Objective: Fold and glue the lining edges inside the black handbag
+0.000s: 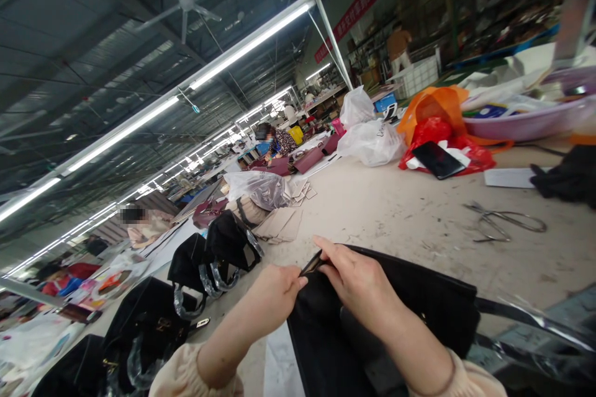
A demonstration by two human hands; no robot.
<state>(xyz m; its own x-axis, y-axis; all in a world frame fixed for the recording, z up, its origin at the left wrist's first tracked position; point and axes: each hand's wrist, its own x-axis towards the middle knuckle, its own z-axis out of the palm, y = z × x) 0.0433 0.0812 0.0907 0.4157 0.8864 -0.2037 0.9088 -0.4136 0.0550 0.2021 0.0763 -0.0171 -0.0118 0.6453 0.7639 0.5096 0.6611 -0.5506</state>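
A black bag lies on the table in front of me, its opening edge raised between my hands. My left hand pinches the corner of that edge, thumb and fingers pressed together. Close beside it, my right hand grips the same edge between thumb and fingers, with the index finger reaching over the rim. A beige lining shows in the small gap between the hands. Plastic-wrapped handles extend from the bag at the right. White paper sticks out under the bag.
Several black bags line the left side. Scissors, a phone on a red plastic bag and a black glove lie to the right. Beige pieces are ahead. People work at far tables.
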